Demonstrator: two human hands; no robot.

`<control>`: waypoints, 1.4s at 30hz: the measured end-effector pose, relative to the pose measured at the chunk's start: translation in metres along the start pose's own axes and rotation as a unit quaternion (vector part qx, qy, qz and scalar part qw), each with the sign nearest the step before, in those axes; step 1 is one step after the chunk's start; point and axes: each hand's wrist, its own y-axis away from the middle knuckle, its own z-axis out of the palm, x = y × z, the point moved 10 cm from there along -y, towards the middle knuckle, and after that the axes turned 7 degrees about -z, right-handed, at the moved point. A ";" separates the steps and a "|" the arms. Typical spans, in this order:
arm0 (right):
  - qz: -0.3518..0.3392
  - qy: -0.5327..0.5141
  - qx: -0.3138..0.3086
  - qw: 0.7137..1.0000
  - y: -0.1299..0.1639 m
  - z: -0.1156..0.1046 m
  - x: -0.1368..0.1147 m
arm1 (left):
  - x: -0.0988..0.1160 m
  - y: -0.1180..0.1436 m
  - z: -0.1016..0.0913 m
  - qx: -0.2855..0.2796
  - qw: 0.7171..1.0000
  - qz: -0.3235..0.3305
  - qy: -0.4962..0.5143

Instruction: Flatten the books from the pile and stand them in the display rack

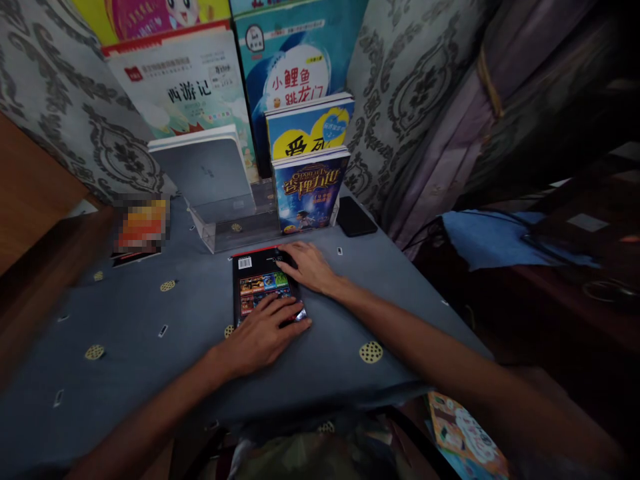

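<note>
A dark book point(265, 270) lies on the cloth-covered table, its barcode and rows of small colourful pictures facing up. My left hand point(267, 333) rests flat across the lower part of the cover, fingers spread and covering some of the pictures. At the upper right corner of the same book is my right hand point(307, 267), with its fingers stretched out and the thumb apart over the cover. Just behind the book stands a clear acrylic stand point(213, 233). It holds a grey book point(205, 167) on the left and a blue book point(307, 193) on the right.
Behind are a yellow and blue book point(310, 133), a teal book point(295, 47) and a pale book point(185, 87). A black phone point(357, 217) lies right of the stand. A blurred orange item point(143, 227) sits to the left. Below the table's front edge is an orange book point(467, 430).
</note>
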 end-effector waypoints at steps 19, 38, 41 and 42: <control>-0.003 0.001 -0.017 1.000 0.001 0.005 0.002 | -0.013 0.070 -0.024 0.026 0.998 -0.054 -0.001; -0.030 -0.012 -0.020 0.999 0.003 0.014 -0.002 | -0.028 0.108 -0.022 0.043 0.990 -0.133 -0.001; -0.033 -0.018 -0.028 0.999 0.006 0.016 -0.010 | -0.021 0.113 -0.024 0.044 0.990 -0.135 0.005; -0.034 -0.020 -0.030 0.999 0.008 0.017 -0.013 | -0.017 0.116 -0.024 0.044 0.990 -0.133 0.006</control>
